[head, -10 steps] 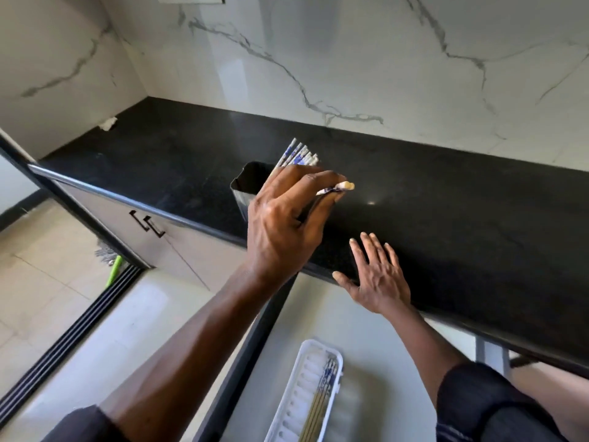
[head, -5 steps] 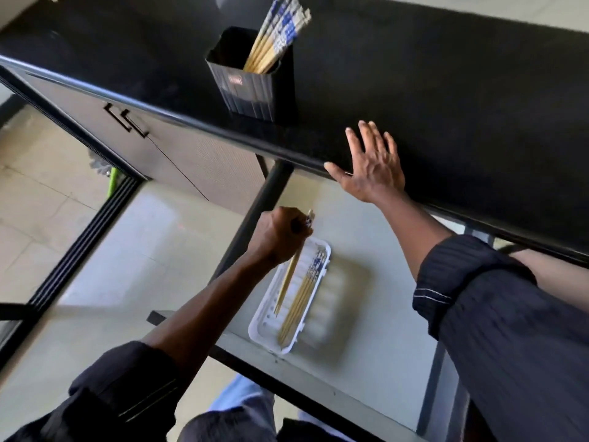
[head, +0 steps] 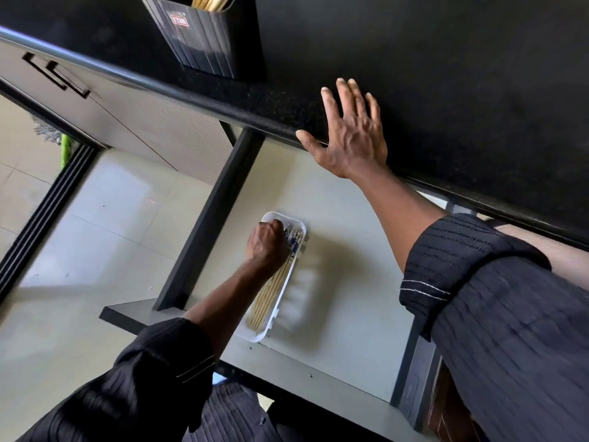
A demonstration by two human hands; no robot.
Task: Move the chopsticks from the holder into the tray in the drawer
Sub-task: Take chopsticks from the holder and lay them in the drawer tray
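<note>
The black ribbed holder (head: 204,43) stands on the black countertop (head: 462,74) near its front edge, with tan chopsticks (head: 210,0) still sticking out of it. Below, the open drawer (head: 347,314) holds a white tray (head: 276,314) with several chopsticks (head: 267,298) lying lengthwise. My left hand (head: 267,244) is down in the tray's far end, its fingers curled over the blue-patterned chopstick heads. My right hand (head: 350,135) lies flat and spread on the countertop's front edge, holding nothing.
A dark side rail (head: 212,215) borders the drawer on the left. Closed cabinet fronts with black handles (head: 57,74) run further left. A tiled floor and a sliding-door track (head: 41,215) lie beyond. The drawer's front panel (head: 287,371) is close to my body.
My left hand took a chopstick from the holder, carried it down and now has it lowered into the tray among the others. My right hand stayed on the counter edge.
</note>
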